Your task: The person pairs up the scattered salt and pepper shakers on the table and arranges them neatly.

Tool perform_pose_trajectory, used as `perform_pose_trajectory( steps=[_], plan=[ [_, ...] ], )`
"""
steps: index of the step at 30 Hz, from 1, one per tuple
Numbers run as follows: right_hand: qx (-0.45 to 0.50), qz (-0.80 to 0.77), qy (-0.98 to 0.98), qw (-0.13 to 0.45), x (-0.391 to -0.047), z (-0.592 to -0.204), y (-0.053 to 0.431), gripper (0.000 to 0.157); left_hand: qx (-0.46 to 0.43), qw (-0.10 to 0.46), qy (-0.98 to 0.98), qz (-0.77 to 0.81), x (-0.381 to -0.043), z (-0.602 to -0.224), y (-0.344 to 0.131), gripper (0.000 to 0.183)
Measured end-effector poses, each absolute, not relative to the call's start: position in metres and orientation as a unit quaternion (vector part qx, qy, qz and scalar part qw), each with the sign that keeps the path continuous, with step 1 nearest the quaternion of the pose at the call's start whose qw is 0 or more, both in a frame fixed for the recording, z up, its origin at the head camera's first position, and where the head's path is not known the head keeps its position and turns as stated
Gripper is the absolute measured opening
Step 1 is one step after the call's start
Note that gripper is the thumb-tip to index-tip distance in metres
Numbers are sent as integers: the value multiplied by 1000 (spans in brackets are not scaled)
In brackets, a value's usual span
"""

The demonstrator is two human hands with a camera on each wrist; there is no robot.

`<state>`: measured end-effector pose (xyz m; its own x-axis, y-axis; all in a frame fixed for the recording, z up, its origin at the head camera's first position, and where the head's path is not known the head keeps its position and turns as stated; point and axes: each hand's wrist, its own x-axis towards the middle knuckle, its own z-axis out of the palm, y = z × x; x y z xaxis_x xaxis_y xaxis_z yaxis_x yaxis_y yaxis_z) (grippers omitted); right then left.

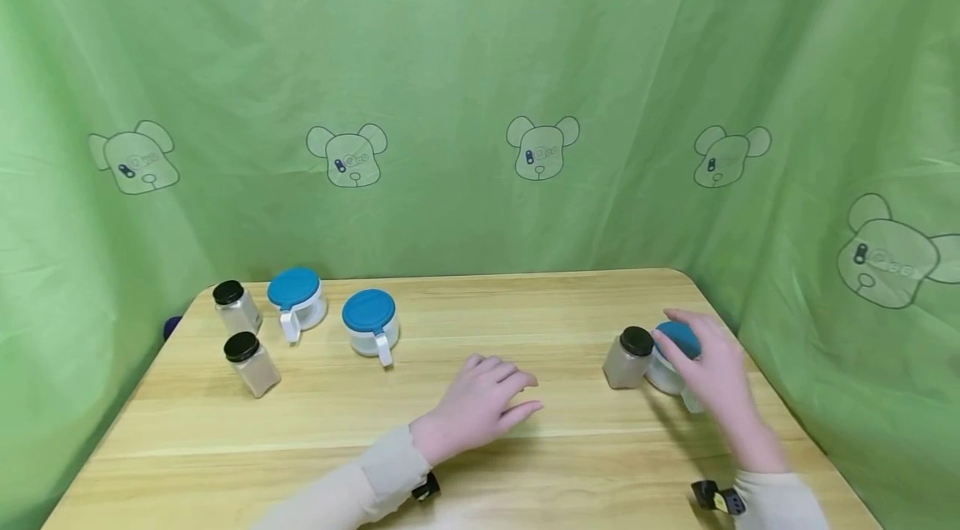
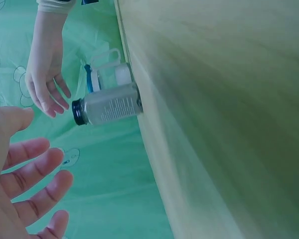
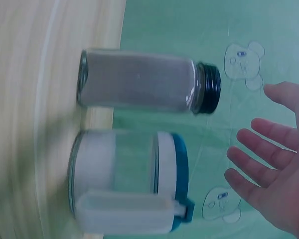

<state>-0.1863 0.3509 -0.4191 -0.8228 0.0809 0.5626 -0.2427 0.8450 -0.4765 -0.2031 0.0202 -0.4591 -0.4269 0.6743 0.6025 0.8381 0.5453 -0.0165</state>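
Observation:
My right hand (image 1: 712, 363) is over the right side of the table, fingers spread and holding nothing. Below its fingers stands a glass jar with a blue lid (image 1: 663, 373) and a white handle, partly covered by the hand in the head view. Beside that jar is an upright square glass jar with a black lid (image 1: 628, 362); greyish contents fill most of it in the right wrist view. In the right wrist view, the fingertips (image 3: 234, 152) are apart from both lids. Over the middle of the table my left hand (image 1: 476, 407) has loosely bent fingers and nothing in its grasp.
At the left back stand two more blue-lidded handled jars (image 1: 297, 297) and two black-lidded square jars (image 1: 255, 367). The wooden table (image 1: 480, 305) ends at a green curtain (image 1: 450, 55) printed with bear heads, which also runs along both sides.

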Motion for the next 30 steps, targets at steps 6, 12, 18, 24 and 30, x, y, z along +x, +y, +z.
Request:
perform_pose_trajectory(
  steps=[6,12,18,24,30],
  plan=[
    [87,253,-909,320,-187,-420,334,37,-451,290,-832,-144,-204,-455,0,30],
    [116,239,-911,315,-187,-419,319,39,-446,305,-828,-148,-205,-451,-17,31],
    [146,221,-913,311,-187,-419,305,41,-440,310,-831,-143,-206,-450,-30,31],
    [189,205,-911,304,-190,-423,291,40,-433,293,-843,-131,-206,-453,-43,31],
    [231,201,-902,303,-194,-428,278,41,-428,298,-844,-124,-206,-457,-55,30]
  ],
)
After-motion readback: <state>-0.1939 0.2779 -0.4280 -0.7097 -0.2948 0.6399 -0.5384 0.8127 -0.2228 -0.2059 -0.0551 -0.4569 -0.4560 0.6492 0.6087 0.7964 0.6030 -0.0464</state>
